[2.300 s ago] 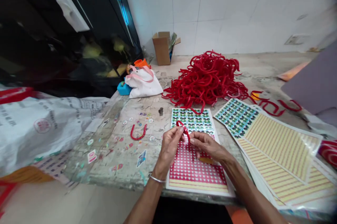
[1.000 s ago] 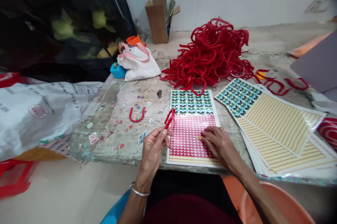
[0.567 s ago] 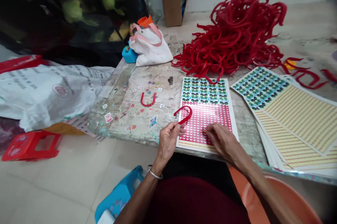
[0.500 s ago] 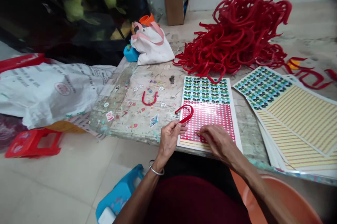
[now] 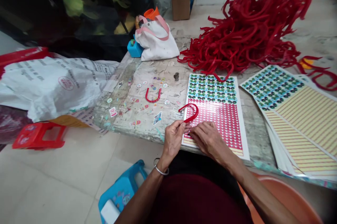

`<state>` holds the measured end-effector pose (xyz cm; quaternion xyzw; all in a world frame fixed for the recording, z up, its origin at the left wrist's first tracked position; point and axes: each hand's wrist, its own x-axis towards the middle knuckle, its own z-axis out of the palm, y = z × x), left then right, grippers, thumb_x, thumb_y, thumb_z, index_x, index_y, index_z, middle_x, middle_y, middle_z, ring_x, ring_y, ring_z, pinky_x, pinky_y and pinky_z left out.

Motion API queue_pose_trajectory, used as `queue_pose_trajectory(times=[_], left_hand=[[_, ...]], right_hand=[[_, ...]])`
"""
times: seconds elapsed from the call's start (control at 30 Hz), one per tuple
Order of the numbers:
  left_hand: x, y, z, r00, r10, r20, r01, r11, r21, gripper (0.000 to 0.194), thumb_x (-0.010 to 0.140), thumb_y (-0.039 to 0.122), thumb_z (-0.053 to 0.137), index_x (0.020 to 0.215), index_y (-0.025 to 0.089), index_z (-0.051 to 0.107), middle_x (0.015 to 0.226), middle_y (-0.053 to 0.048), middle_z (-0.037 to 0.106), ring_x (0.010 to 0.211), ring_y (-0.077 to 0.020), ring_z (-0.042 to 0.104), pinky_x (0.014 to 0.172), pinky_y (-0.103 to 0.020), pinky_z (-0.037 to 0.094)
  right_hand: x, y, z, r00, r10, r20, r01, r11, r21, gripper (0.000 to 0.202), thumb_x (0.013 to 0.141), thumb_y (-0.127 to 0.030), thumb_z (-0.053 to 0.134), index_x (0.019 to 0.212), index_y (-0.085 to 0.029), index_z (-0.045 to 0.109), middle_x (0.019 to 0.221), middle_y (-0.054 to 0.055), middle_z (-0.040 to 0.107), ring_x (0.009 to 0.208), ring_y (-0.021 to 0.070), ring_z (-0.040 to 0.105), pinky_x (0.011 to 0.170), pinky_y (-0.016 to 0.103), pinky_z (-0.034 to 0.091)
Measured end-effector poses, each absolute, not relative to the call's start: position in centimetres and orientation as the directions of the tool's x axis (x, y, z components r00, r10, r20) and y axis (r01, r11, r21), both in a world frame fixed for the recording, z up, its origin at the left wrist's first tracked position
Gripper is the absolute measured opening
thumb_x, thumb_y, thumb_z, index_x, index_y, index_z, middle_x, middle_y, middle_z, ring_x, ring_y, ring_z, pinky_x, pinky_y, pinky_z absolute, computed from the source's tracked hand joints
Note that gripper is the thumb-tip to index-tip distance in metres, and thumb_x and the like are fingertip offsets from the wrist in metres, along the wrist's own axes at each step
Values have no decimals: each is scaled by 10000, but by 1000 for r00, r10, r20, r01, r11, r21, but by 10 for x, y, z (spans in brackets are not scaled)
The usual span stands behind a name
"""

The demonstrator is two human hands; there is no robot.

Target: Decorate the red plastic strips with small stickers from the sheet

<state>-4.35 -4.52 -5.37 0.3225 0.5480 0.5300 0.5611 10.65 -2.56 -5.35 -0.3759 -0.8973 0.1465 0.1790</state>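
One red band [image 5: 197,112]: above the left edge of the printed sheet [image 5: 228,122], curved, its opening toward eight o'clock.
Left hand [image 5: 173,138]: pinching the band's lower end, apparently to leave the curve free of fingers.
Right hand [image 5: 210,138]: at three o'clock from the left hand, fingers bent low over the sheet near the pinch; whether they grip anything, I cannot tell.
Printed sheet: flat on the counter [image 5: 168,71] before the person, its eye pattern at the twelve o'clock end; probably placed there so both hands reach it.
Loose band [image 5: 153,101]: at ten o'clock from the held one, lying apart, opening toward twelve.
Pile of bands [image 5: 244,34]: at one o'clock, its near fringe overlapping the sheet, seemingly for easy reach.
Fanned sheets [image 5: 302,118]: at three o'clock, likely aside for elbow room.
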Motion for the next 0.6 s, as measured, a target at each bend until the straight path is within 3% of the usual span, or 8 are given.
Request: queue_pose_trajectory(times=[0.3, 0.4, 0.47, 0.6], left_hand=[[-41, -45, -54, -183, 954, -238, -163, 209, 964, 183, 798, 304, 565, 828, 134, 627, 790, -50, 691, 795, -193, 671, 769, -313, 527], [-41, -45, -54, -188, 952, -243, -153, 216, 964, 183, 802, 304, 560, 838, 136, 622, 798, -53, 690, 800, -195, 669, 774, -322, 526], [-40, -45, -53, -188, 950, -251, -152, 224, 963, 179, 806, 303, 554, 844, 139, 615, 797, -54, 690, 797, -193, 669, 775, -323, 526], [-39, -46, -53, -184, 951, -248, -146, 223, 964, 169, 815, 303, 542, 840, 147, 603, 804, -57, 690, 808, -187, 667, 789, -321, 520]], right_hand=[[105, -19, -53, -679, 707, 199, 552, 670, -497, 112, 876, -234, 451, 859, -170, 541, 830, 78, 585, 797, 201, 479, 738, 344, 338], [99, -19, -54, -629, 744, 226, 519, 618, -590, 75, 837, -241, 508, 834, -175, 543, 804, 69, 589, 780, 199, 489, 730, 344, 353], [100, -19, -50, -561, 799, 216, 460, 518, -721, 81, 815, -262, 542, 799, -183, 540, 753, 46, 577, 726, 180, 498, 690, 322, 372], [136, -15, -35, -314, 947, 61, 208, 132, -969, 152, 770, -345, 601, 770, -209, 531, 685, -3, 542, 596, 138, 498, 551, 267, 394]])
